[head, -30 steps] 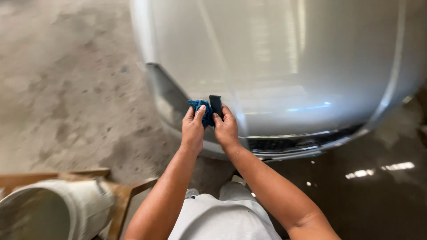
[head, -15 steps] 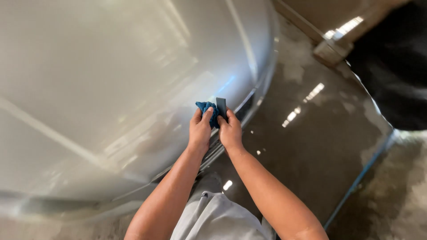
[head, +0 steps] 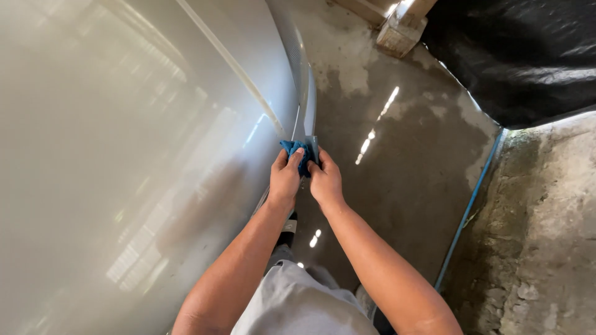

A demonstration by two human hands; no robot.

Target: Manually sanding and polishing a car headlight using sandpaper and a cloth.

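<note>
My left hand [head: 285, 178] grips a crumpled blue cloth [head: 295, 151] held against the edge of a glossy silver car body [head: 143, 124]. Beside it, my right hand [head: 325, 180] pinches a small dark flat card-like tool [head: 313, 146] that sticks up between the two hands, right next to the cloth. Both hands touch each other at the car's edge, near a narrow panel seam [head: 304, 93]. My forearms reach up from the bottom of the view.
Wet, shiny concrete floor [head: 397, 161] lies to the right of the car. A black tarp [head: 528, 56] covers the upper right. A blue pipe [head: 469, 211] runs along a rough concrete ledge [head: 546, 236]. A wooden block [head: 400, 28] stands at the top.
The view has swung around the car: its body now fills the left side. Both hands have kept their hold on the cloth and the tool and stayed at the car's edge.
</note>
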